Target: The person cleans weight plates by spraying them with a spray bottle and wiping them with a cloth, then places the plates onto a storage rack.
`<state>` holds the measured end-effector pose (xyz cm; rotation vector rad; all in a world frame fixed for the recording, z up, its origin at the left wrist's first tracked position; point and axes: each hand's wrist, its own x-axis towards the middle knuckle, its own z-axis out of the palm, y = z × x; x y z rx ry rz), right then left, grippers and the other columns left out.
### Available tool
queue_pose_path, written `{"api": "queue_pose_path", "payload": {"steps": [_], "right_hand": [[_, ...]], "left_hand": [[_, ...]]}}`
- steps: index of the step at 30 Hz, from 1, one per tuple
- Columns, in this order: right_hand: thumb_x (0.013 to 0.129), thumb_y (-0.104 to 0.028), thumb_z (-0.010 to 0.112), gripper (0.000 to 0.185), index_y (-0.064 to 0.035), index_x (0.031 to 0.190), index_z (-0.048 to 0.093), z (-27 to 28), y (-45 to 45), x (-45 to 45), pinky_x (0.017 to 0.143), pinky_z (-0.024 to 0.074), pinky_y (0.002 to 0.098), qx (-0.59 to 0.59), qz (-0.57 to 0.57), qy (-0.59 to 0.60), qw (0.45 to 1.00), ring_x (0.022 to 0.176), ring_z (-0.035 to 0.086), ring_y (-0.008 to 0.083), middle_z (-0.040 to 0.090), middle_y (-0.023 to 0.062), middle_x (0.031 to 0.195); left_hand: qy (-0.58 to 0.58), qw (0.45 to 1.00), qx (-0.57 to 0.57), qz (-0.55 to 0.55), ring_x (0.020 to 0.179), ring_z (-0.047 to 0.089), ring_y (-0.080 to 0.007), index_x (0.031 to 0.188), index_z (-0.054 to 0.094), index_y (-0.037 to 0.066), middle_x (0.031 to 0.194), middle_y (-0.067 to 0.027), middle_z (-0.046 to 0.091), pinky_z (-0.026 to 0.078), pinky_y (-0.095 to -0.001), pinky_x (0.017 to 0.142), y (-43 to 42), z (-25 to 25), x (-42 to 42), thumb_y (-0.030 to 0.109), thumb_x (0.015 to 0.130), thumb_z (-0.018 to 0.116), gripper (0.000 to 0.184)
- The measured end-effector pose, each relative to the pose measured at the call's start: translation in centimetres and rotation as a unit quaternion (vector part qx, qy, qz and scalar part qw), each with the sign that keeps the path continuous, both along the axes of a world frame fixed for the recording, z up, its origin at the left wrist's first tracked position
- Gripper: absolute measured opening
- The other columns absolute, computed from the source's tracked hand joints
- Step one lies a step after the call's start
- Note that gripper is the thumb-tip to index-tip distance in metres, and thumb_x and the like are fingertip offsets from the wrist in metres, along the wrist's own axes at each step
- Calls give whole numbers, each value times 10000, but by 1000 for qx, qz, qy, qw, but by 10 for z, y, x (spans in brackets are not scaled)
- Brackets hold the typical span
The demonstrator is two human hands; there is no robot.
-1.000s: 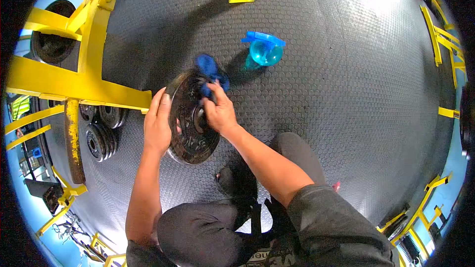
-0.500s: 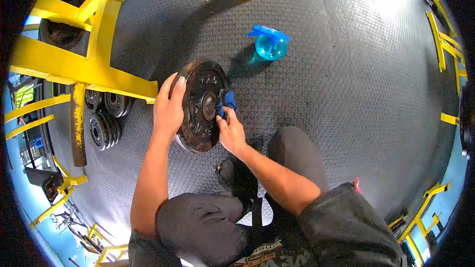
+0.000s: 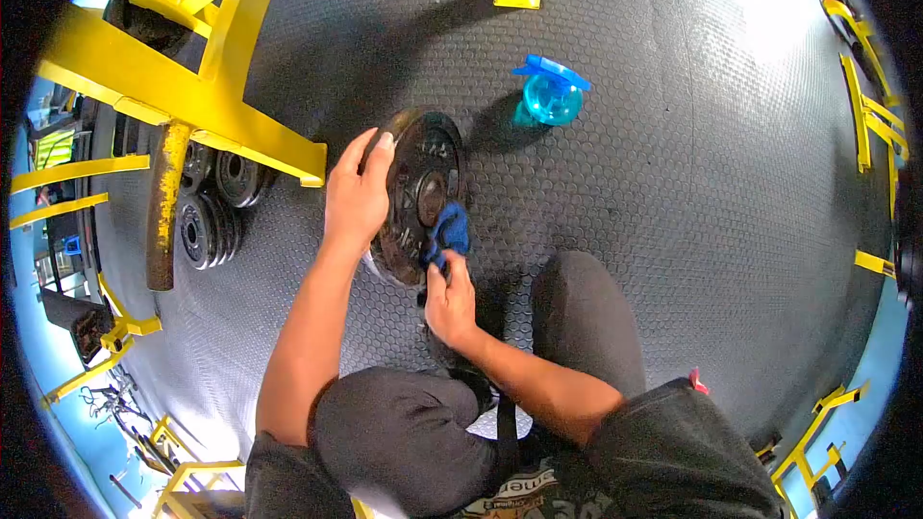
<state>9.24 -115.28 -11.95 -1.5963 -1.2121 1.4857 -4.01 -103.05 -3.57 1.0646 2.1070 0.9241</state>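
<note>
A black weight plate (image 3: 411,159) with raised lettering and a centre hole stands on edge on the floor. My left hand (image 3: 356,194) grips its upper left rim, fingers over the edge and thumb toward the face. In my right hand (image 3: 450,300) a bunched blue cloth (image 3: 448,234) is pinched against the lower right of the plate's face. Beyond the plate, a spray bottle (image 3: 553,98) with blue liquid and a blue spray head stands on the floor.
Yellow steel frame (image 3: 231,130) rises close on the left, with a worn bar end (image 3: 165,211) sticking out. More weight plates (image 3: 199,231) stand behind it. Dark textured rubber matting (image 3: 711,231) covers the floor. Yellow racks (image 3: 854,111) line the right side.
My right hand has moved the cloth from beside the centre hole down to the lower right of the plate. The view has shifted slightly, and the plate is turned more edge-on.
</note>
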Motion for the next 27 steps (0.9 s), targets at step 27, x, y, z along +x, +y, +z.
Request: {"api": "queue_pose_path", "payload": {"steps": [27], "right_hand": [[880, -241, 563, 326, 18, 1077, 588, -17, 225, -14, 785, 475, 409, 27, 57, -47, 997, 897, 637, 356, 655, 240, 915]], "left_hand": [[-266, 962, 57, -39, 1158, 487, -162, 1350, 429, -28, 1268, -98, 531, 355, -288, 1021, -14, 6, -10, 447, 985, 436, 599]]}}
